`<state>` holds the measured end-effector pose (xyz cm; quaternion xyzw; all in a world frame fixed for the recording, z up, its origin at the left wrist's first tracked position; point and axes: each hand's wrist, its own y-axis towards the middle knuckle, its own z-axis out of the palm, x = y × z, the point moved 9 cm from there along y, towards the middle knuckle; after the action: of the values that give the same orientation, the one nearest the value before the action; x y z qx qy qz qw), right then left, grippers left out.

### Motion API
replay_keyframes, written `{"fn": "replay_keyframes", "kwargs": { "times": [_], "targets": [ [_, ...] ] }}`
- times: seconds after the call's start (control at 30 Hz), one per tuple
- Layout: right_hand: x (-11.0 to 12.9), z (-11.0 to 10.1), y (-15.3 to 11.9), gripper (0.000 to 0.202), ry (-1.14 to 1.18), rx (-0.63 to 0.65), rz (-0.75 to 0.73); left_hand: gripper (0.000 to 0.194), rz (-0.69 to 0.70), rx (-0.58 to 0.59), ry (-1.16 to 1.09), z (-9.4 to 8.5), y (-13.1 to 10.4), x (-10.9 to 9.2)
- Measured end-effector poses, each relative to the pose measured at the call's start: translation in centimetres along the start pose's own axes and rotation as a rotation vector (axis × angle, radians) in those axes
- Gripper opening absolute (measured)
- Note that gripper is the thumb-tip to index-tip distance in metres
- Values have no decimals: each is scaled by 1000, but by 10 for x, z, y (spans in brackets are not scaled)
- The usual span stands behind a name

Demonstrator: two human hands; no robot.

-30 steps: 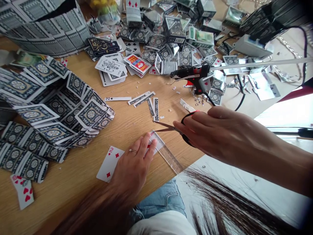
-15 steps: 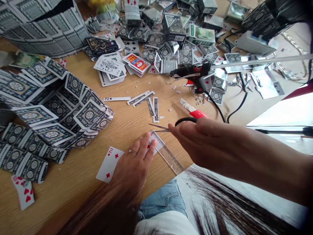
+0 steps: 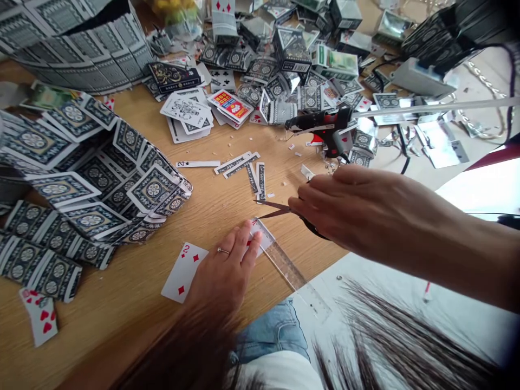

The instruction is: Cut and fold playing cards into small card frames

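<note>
My left hand (image 3: 227, 260) lies flat with fingers stretched, pressing a clear plastic ruler (image 3: 286, 262) onto a playing card (image 3: 266, 238), a red ace, on the table. The ruler slants down past the table's front edge. Under the wrist side of that hand rests a two of diamonds (image 3: 181, 276), partly covered. My right hand (image 3: 345, 208) is wrapped round a pair of scissors (image 3: 276, 209). Their blades are parted and point left, the lower tip close to the ace's top corner. Thin cut card strips (image 3: 260, 181) lie just beyond.
An open structure of joined cards (image 3: 101, 173) stands on the left, a larger card-covered piece (image 3: 93, 54) behind it. A black glue gun (image 3: 325, 127) lies behind my right hand. Loose cards and card boxes (image 3: 292, 49) crowd the back; joined card panels (image 3: 44, 265) lie front left.
My right hand has turned and moved slightly right, swinging the scissors so their handles sit lower and the blades part wider. My left hand stays on the ruler and card.
</note>
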<state>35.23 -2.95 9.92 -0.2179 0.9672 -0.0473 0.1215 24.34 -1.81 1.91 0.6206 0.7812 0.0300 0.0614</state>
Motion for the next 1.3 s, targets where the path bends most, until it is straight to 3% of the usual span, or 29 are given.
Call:
{"fn": "replay_keyframes", "kwargs": {
  "times": [0.27,0.37,0.5,0.57,0.8,0.97,1.17,1.3],
  "targets": [
    [-3,4,-17,39,-70,-95,3,40,3,5,27,-1,0,0],
    [-12,6,-14,22,110,-14,69,40,-5,-10,17,-2,0,0],
    [-36,32,-19,8,446,274,326,40,-16,8,-13,0,0,1],
    [-39,43,-24,12,504,352,389,42,-19,30,-21,1,0,1],
    [-31,48,-26,17,643,275,350,42,-27,50,26,-1,1,2],
    [-35,52,-22,20,732,354,390,42,-34,66,18,-2,2,1],
    [-44,58,-23,18,838,343,417,46,-57,89,-7,-3,1,2],
    [-48,72,-23,26,909,469,401,48,-62,100,-10,-2,0,2]
  ]
}}
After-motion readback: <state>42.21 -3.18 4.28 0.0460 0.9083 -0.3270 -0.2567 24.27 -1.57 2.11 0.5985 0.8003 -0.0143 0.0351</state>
